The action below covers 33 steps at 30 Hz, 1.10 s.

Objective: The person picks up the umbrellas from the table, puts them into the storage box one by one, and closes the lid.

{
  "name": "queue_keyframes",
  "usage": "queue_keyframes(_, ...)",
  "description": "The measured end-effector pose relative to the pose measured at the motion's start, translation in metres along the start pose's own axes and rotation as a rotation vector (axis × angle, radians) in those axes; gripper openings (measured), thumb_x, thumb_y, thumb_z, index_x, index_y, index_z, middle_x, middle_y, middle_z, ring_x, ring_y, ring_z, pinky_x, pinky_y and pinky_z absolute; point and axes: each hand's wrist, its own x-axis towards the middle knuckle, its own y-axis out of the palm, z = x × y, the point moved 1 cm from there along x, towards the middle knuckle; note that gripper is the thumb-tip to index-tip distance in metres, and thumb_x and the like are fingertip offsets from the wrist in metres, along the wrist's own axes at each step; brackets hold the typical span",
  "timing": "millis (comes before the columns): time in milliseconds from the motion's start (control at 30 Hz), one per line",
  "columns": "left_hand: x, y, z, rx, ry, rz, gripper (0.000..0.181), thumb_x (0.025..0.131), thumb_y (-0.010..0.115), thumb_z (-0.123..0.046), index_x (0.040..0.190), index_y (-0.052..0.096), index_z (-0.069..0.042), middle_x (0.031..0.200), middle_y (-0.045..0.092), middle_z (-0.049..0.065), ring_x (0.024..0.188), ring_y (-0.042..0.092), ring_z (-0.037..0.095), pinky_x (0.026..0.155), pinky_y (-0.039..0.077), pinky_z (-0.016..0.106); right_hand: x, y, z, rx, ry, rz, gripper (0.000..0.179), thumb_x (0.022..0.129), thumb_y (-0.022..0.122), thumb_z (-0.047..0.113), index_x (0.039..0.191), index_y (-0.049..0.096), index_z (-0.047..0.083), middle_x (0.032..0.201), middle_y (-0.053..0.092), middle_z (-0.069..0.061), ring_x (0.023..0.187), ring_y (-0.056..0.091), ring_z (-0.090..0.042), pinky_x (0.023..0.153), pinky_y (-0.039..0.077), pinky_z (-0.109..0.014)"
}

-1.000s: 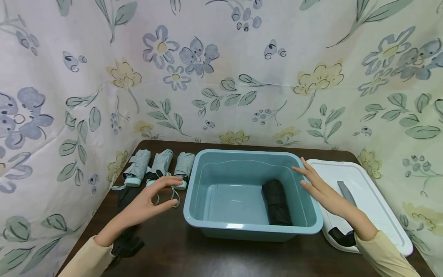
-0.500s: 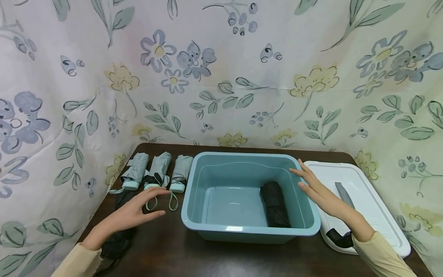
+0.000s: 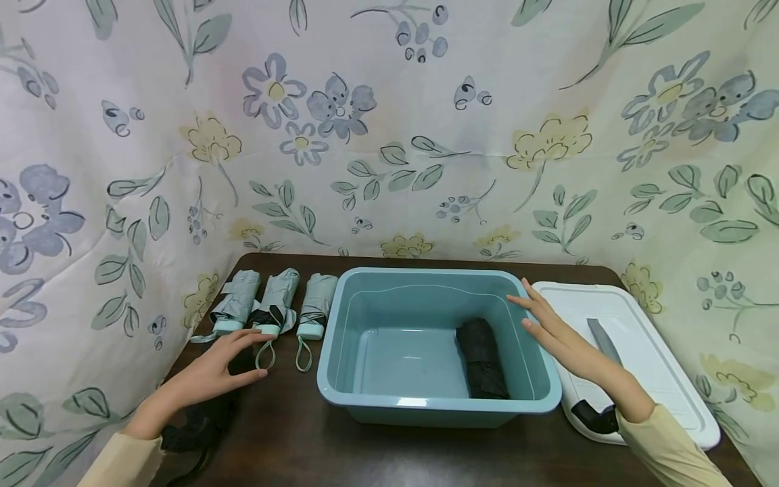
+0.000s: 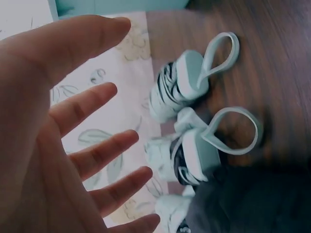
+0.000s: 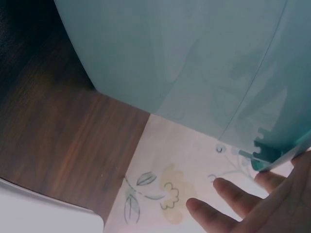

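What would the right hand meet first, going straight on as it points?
The right hand would likely meet the blue-green bin first, at its right side; whether they touch is unclear.

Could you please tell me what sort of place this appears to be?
Probably a tabletop workspace, perhaps a screened corner: a dark wooden table holds a blue bin and pale folded umbrellas, with floral fabric hanging behind.

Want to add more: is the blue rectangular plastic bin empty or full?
Neither: the blue plastic bin holds one black cylindrical fabric bundle, with bare floor beside it.
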Motion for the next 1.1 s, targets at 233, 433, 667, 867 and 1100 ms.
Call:
queue_keyframes(233,-0.009,-0.001,0.016,0.069,-0.034,-0.009,0.059,0.082,0.068,-0.041,0.131,0.051,-0.014,0.133,0.042,0.022,0.119,0.039,0.047,0.086,0.033,0.065,0.000,0.001,0.000,0.002,-0.004,-0.002,0.048,0.100,0.039,0.022,0.146,0.026,0.026,0.156,-0.009,0.002,0.141,-0.004,-0.040,0.089,0.012,-0.079)
queue_keyframes(433,-0.014,0.000,0.027,0.143,-0.087,0.016,0.060,0.079,0.071,-0.041,0.129,0.052,-0.014,0.134,0.038,0.025,0.117,0.035,0.051,0.081,0.034,0.067,0.000,0.001,0.000,0.005,-0.002,0.001,0.048,0.100,0.039,0.022,0.146,0.026,0.025,0.156,-0.009,0.000,0.140,-0.004,-0.041,0.087,0.012,-0.080)
queue_keyframes(667,-0.019,0.004,0.033,0.207,-0.125,0.006,0.060,0.076,0.075,-0.035,0.127,0.052,-0.013,0.135,0.033,0.028,0.111,0.032,0.052,0.073,0.038,0.066,0.000,0.000,-0.001,0.009,-0.004,0.003,0.048,0.100,0.038,0.022,0.146,0.026,0.026,0.156,-0.009,0.001,0.140,-0.006,-0.039,0.088,0.012,-0.079)
queue_keyframes(867,-0.020,0.007,0.044,0.273,-0.170,-0.048,0.063,0.074,0.077,-0.029,0.128,0.051,-0.012,0.136,0.026,0.031,0.110,0.028,0.058,0.070,0.037,0.070,-0.001,0.000,0.000,0.021,-0.014,0.002,0.048,0.100,0.038,0.021,0.146,0.027,0.023,0.156,-0.009,0.000,0.141,-0.007,-0.038,0.089,0.010,-0.079)
queue_keyframes(1100,-0.019,0.009,0.055,0.246,-0.222,-0.036,0.065,0.072,0.078,-0.028,0.128,0.049,-0.011,0.134,0.023,0.036,0.102,0.030,0.064,0.064,0.039,0.068,0.000,0.000,0.000,0.021,-0.013,0.000,0.048,0.100,0.038,0.022,0.146,0.027,0.024,0.156,-0.009,-0.001,0.141,-0.007,-0.039,0.088,0.010,-0.079)
